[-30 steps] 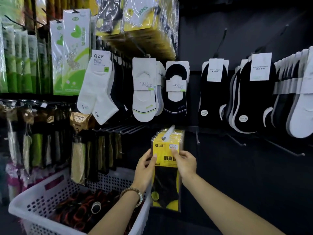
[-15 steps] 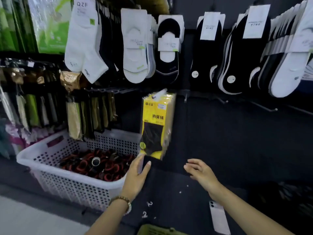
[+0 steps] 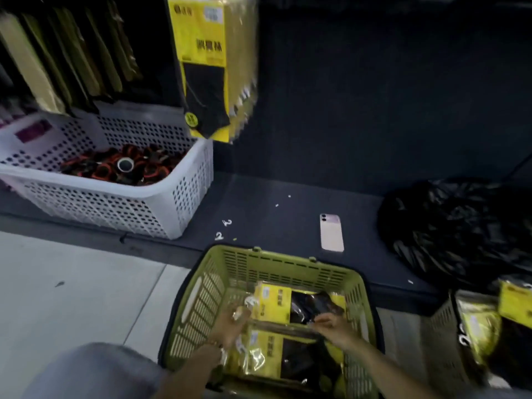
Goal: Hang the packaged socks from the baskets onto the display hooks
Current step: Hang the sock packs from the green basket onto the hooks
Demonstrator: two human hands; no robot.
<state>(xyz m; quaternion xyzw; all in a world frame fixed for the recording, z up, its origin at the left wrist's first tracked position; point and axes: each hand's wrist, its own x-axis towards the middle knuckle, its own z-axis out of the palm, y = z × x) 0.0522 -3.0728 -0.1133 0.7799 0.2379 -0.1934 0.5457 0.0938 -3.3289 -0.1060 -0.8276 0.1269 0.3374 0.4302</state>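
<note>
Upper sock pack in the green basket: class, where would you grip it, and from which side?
Pinch the upper sock pack by its yellow header end, from above on the left. It lies flat in the green basket with that end leftward, likely the hanging end.

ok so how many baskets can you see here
3. A white basket on the dark ledge at left; a green basket at bottom centre, holding sock packs; a third basket at lower right, partly cut off. Others may be out of view.

yellow sock packs (image 3: 273, 303) flat in green basket (image 3: 288, 256), hung stack (image 3: 201, 53) above
</note>
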